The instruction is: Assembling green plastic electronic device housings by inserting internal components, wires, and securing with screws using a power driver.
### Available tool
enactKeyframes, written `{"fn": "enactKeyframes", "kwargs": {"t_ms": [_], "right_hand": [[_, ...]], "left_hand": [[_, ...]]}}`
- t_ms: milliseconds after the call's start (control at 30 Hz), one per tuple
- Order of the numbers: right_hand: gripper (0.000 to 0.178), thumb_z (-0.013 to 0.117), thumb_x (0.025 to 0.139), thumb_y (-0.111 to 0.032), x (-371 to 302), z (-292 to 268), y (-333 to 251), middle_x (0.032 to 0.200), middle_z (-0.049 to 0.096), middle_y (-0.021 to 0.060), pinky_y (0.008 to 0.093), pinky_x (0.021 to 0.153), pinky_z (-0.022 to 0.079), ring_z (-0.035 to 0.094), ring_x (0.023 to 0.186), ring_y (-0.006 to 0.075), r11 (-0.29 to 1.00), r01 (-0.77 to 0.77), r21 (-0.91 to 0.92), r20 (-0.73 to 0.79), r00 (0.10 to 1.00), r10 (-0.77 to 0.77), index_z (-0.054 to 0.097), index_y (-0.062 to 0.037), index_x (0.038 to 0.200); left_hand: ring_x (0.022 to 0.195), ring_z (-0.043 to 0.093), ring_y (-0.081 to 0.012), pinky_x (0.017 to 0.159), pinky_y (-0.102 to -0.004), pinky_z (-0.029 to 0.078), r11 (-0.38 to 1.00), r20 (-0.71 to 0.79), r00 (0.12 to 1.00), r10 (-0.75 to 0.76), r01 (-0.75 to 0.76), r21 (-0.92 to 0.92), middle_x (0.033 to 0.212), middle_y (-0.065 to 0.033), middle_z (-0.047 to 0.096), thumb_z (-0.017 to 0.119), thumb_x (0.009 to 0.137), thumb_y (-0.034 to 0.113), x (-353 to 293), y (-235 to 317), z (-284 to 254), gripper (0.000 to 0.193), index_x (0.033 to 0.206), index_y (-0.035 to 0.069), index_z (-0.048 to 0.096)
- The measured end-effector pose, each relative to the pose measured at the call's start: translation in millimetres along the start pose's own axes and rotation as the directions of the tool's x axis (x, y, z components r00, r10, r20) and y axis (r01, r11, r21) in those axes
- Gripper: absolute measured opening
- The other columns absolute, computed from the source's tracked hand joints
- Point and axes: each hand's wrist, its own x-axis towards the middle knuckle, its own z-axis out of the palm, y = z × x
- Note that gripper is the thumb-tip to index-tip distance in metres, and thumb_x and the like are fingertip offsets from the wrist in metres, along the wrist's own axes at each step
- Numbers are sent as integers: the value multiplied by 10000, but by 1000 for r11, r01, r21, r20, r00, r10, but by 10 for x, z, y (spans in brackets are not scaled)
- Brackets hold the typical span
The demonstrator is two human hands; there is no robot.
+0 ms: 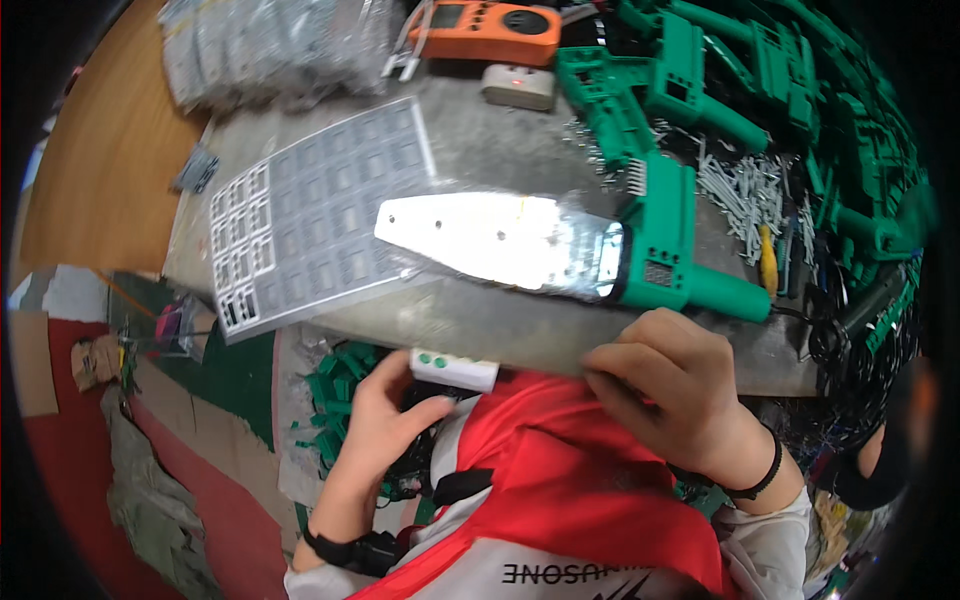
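My left hand (385,415) is closed on a small white sticker strip (458,373) with green round dots, just off the bench's near edge. My right hand (675,390) hovers by the near edge with thumb and fingers pinched together; whatever may be between the fingertips is too small to make out. Beyond it lies a green handheld device (660,240) with a round handle pointing right. Its long white blade-shaped end (470,232), partly wrapped in clear plastic, points left and overlaps a grey label sheet (320,210). Some white-framed labels remain on that sheet's left side.
Bagged grey parts (270,50) sit at the back left, beside an orange multimeter (487,32) and a beige box with a red light (518,87). Green housings (685,75), loose screws (742,200) and a yellow-handled screwdriver (768,262) crowd the right. Wooden board (100,150) stands left.
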Motion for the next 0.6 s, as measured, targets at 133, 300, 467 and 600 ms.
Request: {"fn": "enactKeyframes", "kwargs": {"t_ms": [133,300,467,600], "right_hand": [[193,720,747,-66,138,262,-106,782,517,77,376,559,464,570,689,273,995,-23,95,118,993,11,610,-60,906],[156,700,778,-104,240,600,-231,797,509,86,378,583,483,589,730,277,995,-46,86,163,986,32,565,-68,849],[171,690,781,-150,335,832,-314,806,538,80,385,567,507,620,743,253,999,-30,-13,232,972,32,548,-61,815],[163,685,775,-148,378,847,-390,800,550,80,395,563,516,636,731,255,997,-54,-61,254,965,68,552,-61,811]], "left_hand": [[1008,653,-156,911,-315,514,960,142,983,-120,151,-236,1127,-89,683,748,772,-37,67,38,38,360,1123,-17,666],[901,652,-120,826,-270,520,996,128,992,18,-6,-94,1018,-57,694,725,824,-36,50,68,36,258,1080,-34,693],[804,651,-131,700,-269,507,949,60,971,230,-238,208,902,-92,687,747,763,17,66,100,71,207,966,-15,722],[784,619,-110,706,-259,481,922,64,962,266,-273,274,859,-61,673,769,765,27,68,107,63,165,912,-19,712]]}}
